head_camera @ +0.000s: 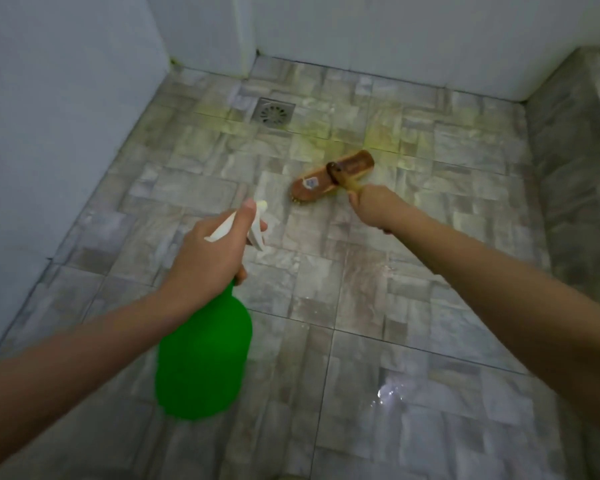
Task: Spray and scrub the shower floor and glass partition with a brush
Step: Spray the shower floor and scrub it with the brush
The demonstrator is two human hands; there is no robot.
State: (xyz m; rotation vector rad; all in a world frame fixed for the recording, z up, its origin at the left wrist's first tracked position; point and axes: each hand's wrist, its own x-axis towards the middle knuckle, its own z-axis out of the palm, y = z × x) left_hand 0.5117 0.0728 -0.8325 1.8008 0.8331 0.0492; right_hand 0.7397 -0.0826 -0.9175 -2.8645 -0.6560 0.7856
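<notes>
My left hand (208, 258) grips the white trigger head of a green spray bottle (205, 355), nozzle pointing forward and down at the floor. My right hand (374, 206) grips the handle of a brown wooden scrub brush (333, 180), whose head lies bristles-down on the grey tiled shower floor (430, 271). Yellowish liquid stains the tiles around and beyond the brush. No glass partition can be made out in this view.
A square metal drain (273, 112) sits near the far left corner. White walls (66, 133) close the left and back sides. A raised tiled curb (575, 188) runs along the right. A wet glare spot (388, 391) shines on the near tiles.
</notes>
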